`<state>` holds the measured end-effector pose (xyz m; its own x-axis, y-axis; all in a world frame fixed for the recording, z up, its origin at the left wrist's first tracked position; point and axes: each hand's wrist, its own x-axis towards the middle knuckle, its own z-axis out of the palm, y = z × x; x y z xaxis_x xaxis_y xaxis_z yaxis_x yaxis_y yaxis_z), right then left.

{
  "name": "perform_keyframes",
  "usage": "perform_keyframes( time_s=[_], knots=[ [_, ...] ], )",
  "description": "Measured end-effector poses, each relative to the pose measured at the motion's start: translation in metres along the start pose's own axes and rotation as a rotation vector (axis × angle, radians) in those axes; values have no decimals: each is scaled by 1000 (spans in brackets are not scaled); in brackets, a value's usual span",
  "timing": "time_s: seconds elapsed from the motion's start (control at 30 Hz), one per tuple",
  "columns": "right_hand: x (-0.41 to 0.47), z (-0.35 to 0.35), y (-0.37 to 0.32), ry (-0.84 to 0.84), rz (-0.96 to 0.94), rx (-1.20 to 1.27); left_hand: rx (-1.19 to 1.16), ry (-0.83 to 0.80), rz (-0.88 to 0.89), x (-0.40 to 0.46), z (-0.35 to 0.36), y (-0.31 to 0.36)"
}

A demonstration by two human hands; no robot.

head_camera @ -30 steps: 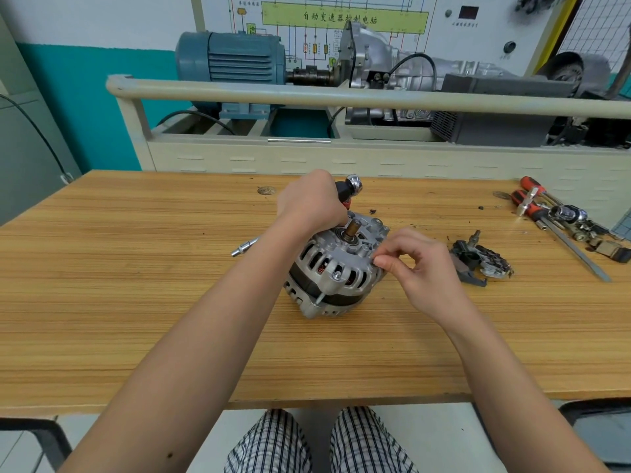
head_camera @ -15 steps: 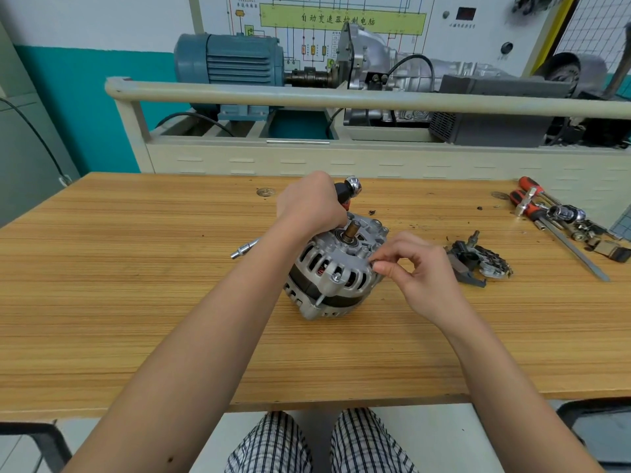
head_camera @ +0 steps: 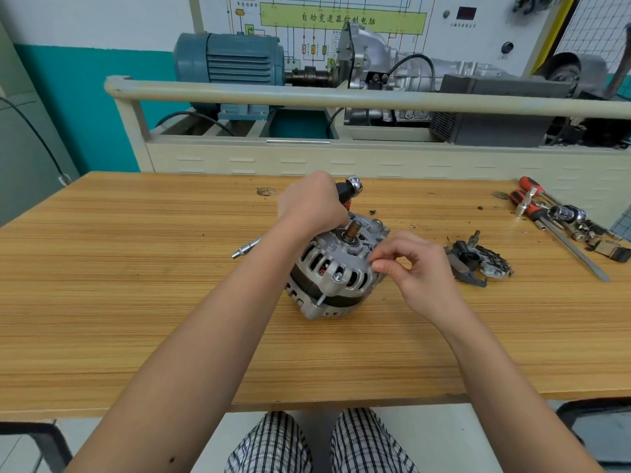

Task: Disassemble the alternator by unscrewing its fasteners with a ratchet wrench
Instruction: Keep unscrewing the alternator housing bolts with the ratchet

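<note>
The left hand (head_camera: pixel 312 206) grips the ratchet wrench (head_camera: pixel 345 194), whose black handle ends in a chrome knob, against the alternator (head_camera: pixel 336 268) at the middle of the wood-grain table (head_camera: pixel 136 285). The right hand (head_camera: pixel 415 268) pinches at the ribbed, slotted cast-metal housing's right rim. A wall panel (head_camera: pixel 343 18) reads "自动变速器控制电脑".

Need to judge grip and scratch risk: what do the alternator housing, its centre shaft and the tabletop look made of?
Alternator housing: looks like cast aluminium, matte pale grey, with slotted vents. Centre shaft: probably steel with a brownish, dull surface; could be plating or rust. Tabletop: wood or wood-look laminate, striped grain, smooth low sheen; which one cannot be told.
</note>
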<state>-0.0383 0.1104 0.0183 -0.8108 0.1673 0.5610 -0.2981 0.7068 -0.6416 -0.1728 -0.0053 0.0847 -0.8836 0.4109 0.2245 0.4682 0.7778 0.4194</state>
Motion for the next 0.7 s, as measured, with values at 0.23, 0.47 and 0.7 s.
perform_keyframes(
  time_s=[0.23,0.47,0.7],
  knots=[
    [-2,-9,5,-50,18,151,0,3,4,1,1,-1],
    [-2,-2,-3,7,58,-12,2,8,8,0,1,0],
    [2,-2,-3,-20,-10,-66,-10,1,7,-1,-1,0]
  ],
)
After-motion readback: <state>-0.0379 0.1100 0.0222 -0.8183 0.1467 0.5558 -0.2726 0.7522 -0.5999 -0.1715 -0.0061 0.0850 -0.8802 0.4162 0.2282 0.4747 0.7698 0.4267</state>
